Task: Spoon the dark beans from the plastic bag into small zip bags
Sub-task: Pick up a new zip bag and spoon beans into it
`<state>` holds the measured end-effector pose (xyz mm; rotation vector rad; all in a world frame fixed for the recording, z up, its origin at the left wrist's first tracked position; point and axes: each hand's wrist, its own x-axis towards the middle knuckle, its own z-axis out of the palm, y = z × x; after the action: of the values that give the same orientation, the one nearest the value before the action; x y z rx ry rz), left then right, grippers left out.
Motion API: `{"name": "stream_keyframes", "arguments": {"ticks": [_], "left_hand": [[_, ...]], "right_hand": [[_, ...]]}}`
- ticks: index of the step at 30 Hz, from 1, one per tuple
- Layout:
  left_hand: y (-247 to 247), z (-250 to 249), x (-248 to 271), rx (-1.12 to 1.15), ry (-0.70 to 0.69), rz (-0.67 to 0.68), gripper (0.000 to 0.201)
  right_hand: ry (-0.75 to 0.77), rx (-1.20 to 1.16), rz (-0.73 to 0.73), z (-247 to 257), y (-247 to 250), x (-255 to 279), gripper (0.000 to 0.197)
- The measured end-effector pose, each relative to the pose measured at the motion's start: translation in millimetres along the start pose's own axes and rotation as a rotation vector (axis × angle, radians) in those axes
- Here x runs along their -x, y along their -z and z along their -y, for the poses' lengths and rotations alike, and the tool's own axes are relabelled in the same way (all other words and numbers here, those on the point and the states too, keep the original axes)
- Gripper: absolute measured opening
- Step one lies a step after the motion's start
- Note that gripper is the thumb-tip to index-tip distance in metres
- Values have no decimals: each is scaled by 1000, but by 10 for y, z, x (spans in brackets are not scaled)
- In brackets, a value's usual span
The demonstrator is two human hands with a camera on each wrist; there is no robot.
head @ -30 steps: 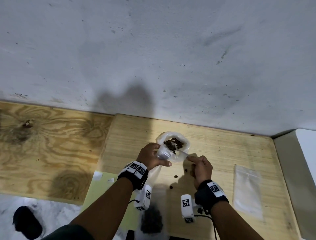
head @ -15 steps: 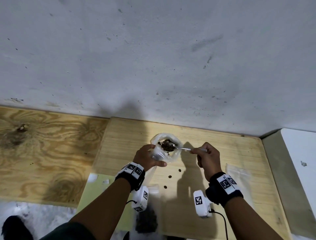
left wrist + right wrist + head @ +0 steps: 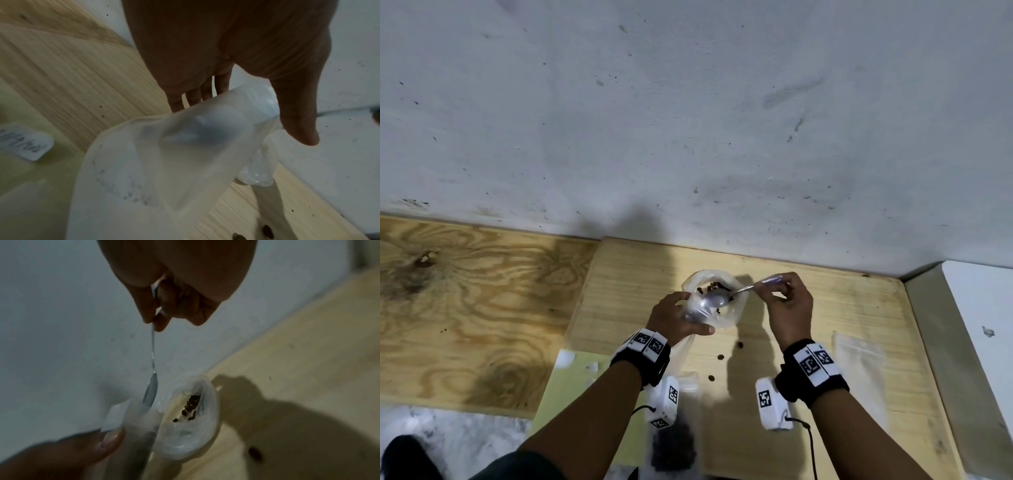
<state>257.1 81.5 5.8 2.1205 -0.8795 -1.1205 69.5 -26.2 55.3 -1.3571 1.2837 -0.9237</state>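
Pinching the spoon [image 3: 726, 297] by the end of its handle, the right hand [image 3: 787, 308] has its grip clamped there, thumb and fingers curled on the metal, and the handle runs down and leftward from that hand toward the person's left. The bowl sits at the mouth of the small zip bag [image 3: 697, 308], which the left hand [image 3: 674, 318] holds with its grip closed on the film, thumb on the near side and fingers behind. In the right wrist view the bowl lies against the zip bag's lip, turned on edge, so I judge it is tipping its load in, though blur hides whether any beans remain on it. Just beyond, touching the zip bag, the plastic bag [image 3: 722, 301] stands open near the far edge of the counter [image 3: 859, 308], with few beans [image 3: 714, 286] left in it. So the spoon's long axis points from the right hand straight across at both mouths, and the source lies just past the zip bag. Any return for another scoop is a short swing of the bowl toward the far edge. Loose beans [image 3: 720, 357] lie on the counter nearer the person, and another bag [image 3: 859, 363] lies flat toward the right edge.
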Motion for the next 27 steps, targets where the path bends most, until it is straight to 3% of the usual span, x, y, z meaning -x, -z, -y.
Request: {"name": "stream_keyframes", "arguments": {"ticks": [2, 5, 9, 13, 15, 17, 19, 21, 23, 25, 27], "left_hand": [[12, 15, 15, 37, 4, -17, 85], [40, 57, 46, 132, -15, -42, 91], [84, 42, 158, 171, -106, -92, 75], [117, -84, 309, 219, -257, -157, 82], [140, -170, 366, 234, -331, -190, 87], [147, -258, 414, 237, -416, -218, 91], [142, -350, 451, 226, -480, -241, 95], [112, -445, 477, 208, -512, -247, 99], [85, -533, 500, 191, -509, -241, 103], [79, -600, 516, 184, -480, -201, 110], [108, -662, 527, 250, -418, -134, 111]], "right_hand": [[-149, -48, -131, -96, 7, -16, 20], [-337, 1, -182, -202, -48, 23, 19], [-534, -36, -82, -308, -109, 88, 23], [-625, 99, 79, -433, -17, 163, 16], [-554, 292, 93, -437, 30, 213, 30], [-334, 411, 45, -274, 69, 318, 42], [-77, 294, 67, 47, 54, 445, 30], [61, 179, 259, 387, 14, 536, 21], [162, 278, 406, 588, -18, 545, 23], [249, 466, 378, 659, -19, 482, 26], [274, 497, 291, 691, 5, 400, 17]]}}
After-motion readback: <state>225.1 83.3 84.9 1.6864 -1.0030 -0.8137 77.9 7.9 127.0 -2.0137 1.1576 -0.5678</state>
